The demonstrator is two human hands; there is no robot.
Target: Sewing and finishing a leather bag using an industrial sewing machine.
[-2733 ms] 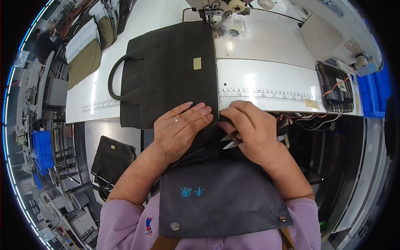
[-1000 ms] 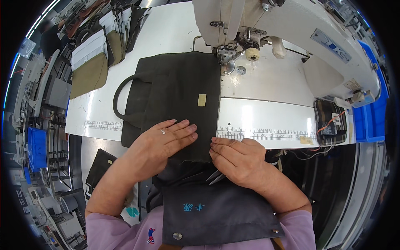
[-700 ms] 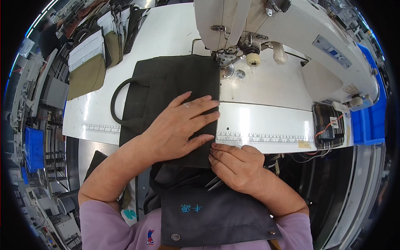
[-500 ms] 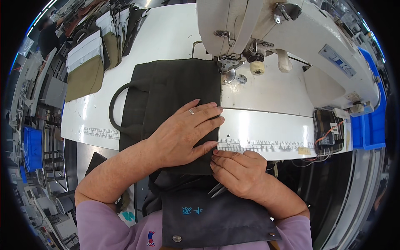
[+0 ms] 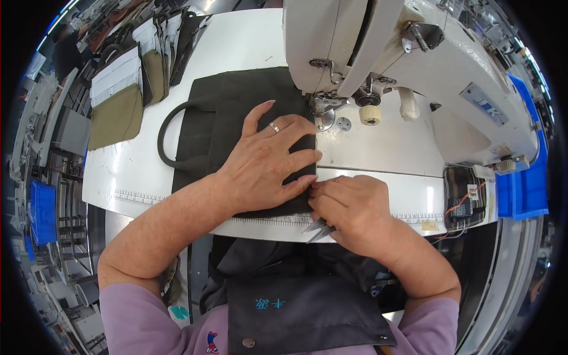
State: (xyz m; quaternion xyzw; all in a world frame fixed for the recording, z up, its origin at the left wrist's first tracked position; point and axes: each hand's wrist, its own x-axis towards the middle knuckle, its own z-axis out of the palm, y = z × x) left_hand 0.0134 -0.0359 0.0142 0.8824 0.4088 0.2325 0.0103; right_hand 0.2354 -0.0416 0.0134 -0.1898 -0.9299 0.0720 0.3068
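Observation:
A dark olive fabric bag (image 5: 207,136) with a loop handle (image 5: 164,139) lies on the white sewing table, its right edge under the presser foot (image 5: 322,103) of a white sewing machine (image 5: 461,71). My left hand (image 5: 266,165) is spread on top of the bag, fingertips at the right edge, a ring on one finger. My right hand (image 5: 352,210) is closed just right of my left thumb, pinching the bag's right edge, with metal scissors (image 5: 315,232) held in the palm, blades pointing down-left.
Fabric and paper pieces (image 5: 116,106) are stacked at the back left. A plaid pad with wires (image 5: 461,204) lies on the right, beside a blue bin (image 5: 520,195). A measuring tape strip runs along the front edge. Another person (image 5: 66,50) is at the far left.
The bag has moved away from me, further under the machine, with both hands moving forward along it. My left hand has shifted up to the right edge and bent its fingers more.

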